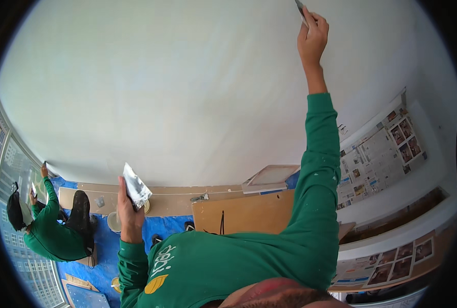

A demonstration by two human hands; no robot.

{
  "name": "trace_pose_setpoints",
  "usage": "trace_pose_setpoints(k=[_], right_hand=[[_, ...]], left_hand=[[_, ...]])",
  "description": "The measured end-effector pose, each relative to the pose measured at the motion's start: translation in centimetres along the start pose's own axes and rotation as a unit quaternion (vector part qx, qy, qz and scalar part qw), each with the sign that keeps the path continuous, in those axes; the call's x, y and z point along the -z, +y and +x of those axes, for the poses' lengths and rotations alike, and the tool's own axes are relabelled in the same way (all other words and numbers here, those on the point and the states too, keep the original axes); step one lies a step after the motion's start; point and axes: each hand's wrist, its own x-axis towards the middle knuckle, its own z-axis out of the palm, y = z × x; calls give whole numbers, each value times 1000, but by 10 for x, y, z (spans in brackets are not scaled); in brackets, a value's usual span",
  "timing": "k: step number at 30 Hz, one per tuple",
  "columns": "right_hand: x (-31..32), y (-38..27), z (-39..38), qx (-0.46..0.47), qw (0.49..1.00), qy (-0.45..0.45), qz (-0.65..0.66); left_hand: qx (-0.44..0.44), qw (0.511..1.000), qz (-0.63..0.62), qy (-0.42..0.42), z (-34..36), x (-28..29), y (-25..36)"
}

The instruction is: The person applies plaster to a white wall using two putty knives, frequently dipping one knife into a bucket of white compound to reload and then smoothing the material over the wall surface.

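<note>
Gripping a shiny metal plate (136,189) low in the left hand (130,218); could drop it through a loosened grip. Gripping a thin blade (299,6) in the raised right hand (313,42), high by the pale wall (187,92); could gouge it if angled steeply.

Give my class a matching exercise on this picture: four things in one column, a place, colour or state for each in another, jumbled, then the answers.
Things:
1. left hand
2. right hand
3. floor sheeting
4. printed sheets

Descriptions:
A. blue
B. far right
C. raised highest
D. holding a silvery plate

Pairs: 1-D, 2-C, 3-A, 4-B
</note>
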Motion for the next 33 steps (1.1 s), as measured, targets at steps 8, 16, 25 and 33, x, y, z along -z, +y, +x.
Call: trace_pose_setpoints(k=[8,16,25,33], right_hand=[[-45,39,75,86,989,-96,-70],[-69,22,-60,39,990,-133,-24],[-67,-95,-240,-57,980,-189,20],[-65,-163,-370,-92,963,-247,49]], left_hand=[[-18,996,-26,78,-10,67,-11],[-29,978,-38,201,-22,112,-6],[-41,968,2,249,-24,114,14],[-59,950,21,306,-37,118,17]])
